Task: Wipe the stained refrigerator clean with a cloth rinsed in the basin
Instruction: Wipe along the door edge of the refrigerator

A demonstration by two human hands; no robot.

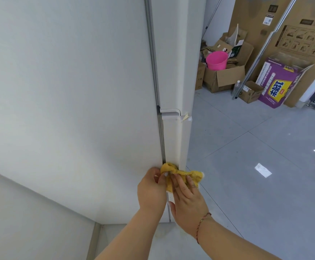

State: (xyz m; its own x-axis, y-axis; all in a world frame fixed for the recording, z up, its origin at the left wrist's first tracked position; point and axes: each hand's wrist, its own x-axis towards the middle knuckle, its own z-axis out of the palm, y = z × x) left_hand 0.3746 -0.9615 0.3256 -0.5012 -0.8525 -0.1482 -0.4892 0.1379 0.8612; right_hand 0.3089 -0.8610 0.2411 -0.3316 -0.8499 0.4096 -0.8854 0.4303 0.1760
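Note:
The white refrigerator [78, 91] fills the left of the view, with its side panel facing me and the door edge [173, 139] running down at centre. A crumpled yellow cloth [183, 174] is pressed against the lower door edge, next to the grey gasket seam. My left hand [151, 190] pinches the cloth's left end. My right hand [187, 201] lies flat over the cloth with fingers stretched, pushing it onto the door. A red string bracelet circles the right wrist.
A pink bucket [216, 60] sits among cardboard boxes [222, 79] in the far corner. A purple box [278, 85], a plastic bottle [237, 87] and leaning metal poles [261, 49] stand further right. A paper scrap [263, 170] lies on the glossy grey tile floor [256, 184].

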